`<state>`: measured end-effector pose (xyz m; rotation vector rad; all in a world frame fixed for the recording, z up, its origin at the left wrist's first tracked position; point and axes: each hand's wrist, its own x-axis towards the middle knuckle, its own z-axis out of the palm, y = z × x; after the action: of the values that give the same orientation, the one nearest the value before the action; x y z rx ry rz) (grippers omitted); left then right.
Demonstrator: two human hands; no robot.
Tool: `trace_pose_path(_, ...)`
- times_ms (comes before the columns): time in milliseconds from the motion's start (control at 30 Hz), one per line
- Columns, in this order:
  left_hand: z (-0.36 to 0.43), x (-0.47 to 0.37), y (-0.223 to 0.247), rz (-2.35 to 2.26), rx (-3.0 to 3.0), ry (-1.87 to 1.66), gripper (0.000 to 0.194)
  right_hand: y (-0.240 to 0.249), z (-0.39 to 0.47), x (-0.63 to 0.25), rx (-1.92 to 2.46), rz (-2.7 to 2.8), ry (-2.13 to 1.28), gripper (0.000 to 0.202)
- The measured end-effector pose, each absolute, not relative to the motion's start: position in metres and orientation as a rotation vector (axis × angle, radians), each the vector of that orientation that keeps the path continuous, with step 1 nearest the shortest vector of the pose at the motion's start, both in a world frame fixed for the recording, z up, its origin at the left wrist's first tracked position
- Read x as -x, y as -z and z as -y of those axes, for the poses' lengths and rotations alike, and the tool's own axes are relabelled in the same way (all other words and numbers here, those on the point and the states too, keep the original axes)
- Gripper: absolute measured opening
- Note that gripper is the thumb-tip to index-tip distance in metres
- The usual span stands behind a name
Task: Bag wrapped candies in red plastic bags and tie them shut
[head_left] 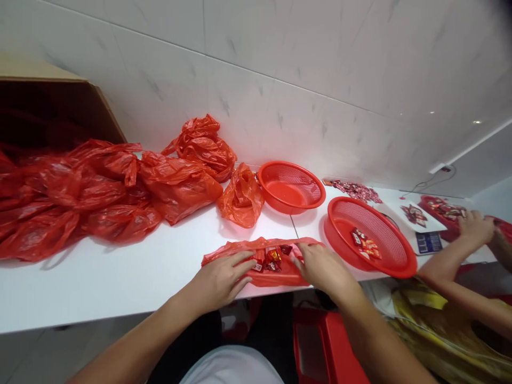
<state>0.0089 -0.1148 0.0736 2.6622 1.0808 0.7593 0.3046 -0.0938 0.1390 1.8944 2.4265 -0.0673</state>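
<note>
A red plastic bag (pixel 276 278) lies open and flattened on the white table (pixel 120 277), close to its front edge. Small wrapped sweets (pixel 273 257) in red and gold show in its opening. My left hand (pixel 224 277) rests on the bag's left side, fingers apart and pointing at the sweets. On the right side, my right hand (pixel 320 266) touches the bag's rim, its thumb and fingers spread around the bag's edge. The sweets lie between both hands.
Full red bags (pixel 96 186) and a cardboard box (pixel 100 106) stand at the left. Behind are a small red bag (pixel 241 197) and a red basket (pixel 290 186). Another basket (pixel 344 234) holds sweets. A scale (pixel 429 242) and another person's hand (pixel 477 226) are at the right.
</note>
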Motion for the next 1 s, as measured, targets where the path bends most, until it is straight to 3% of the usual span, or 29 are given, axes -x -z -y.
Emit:
trace_pose_path(167, 0.124, -0.001, -0.128, -0.996, -2.667, -0.699, 0.040, -0.170, 0.104, -0.313, -1.828, -2.709, -0.025, 0.021)
trace_pose_path(300, 0.134, 0.011, -0.162, -0.802, -2.518, -1.063, 0.041, -0.191, 0.116, -0.325, -1.741, -3.439, 0.434, 0.011)
trace_pose_path(367, 0.136, 0.016, -0.165, -0.928, -2.437, -1.242, 0.042, -0.189, 0.121, -0.330, -1.812, -3.620, 0.637, 0.006)
trace_pose_path(533, 0.132, 0.018, -0.139, -1.523, -2.378, -1.010, 0.064, -0.151, 0.134, -0.339, -2.255, -3.608, 0.945, 0.039)
trace_pose_path(600, 0.129, 0.017, -0.131, -1.601, -2.294, -0.941, 0.056, -0.135, 0.140, -0.350, -2.519, -3.447, 0.778, 0.054)
trace_pose_path(667, 0.126, 0.016, -0.132, -1.616, -2.179, -0.881, 0.042, -0.124, 0.145, -0.366, -2.773, -3.160, 0.361, 0.065)
trace_pose_path(767, 0.121, 0.014, -0.147, -1.520, -2.010, -0.823, 0.029, -0.114, 0.152, -0.395, -2.860, -2.698, -0.008, 0.044)
trace_pose_path(833, 0.116, 0.014, -0.158, -1.376, -1.906, -0.838, 0.034, -0.111, 0.158, -0.411, -2.764, -2.593, 0.252, 0.035)
trace_pose_path(1000, 0.100, 0.015, -0.173, -0.855, -1.607, -1.090, 0.039, -0.122, 0.175, -0.416, -2.512, -3.028, 1.379, 0.035)
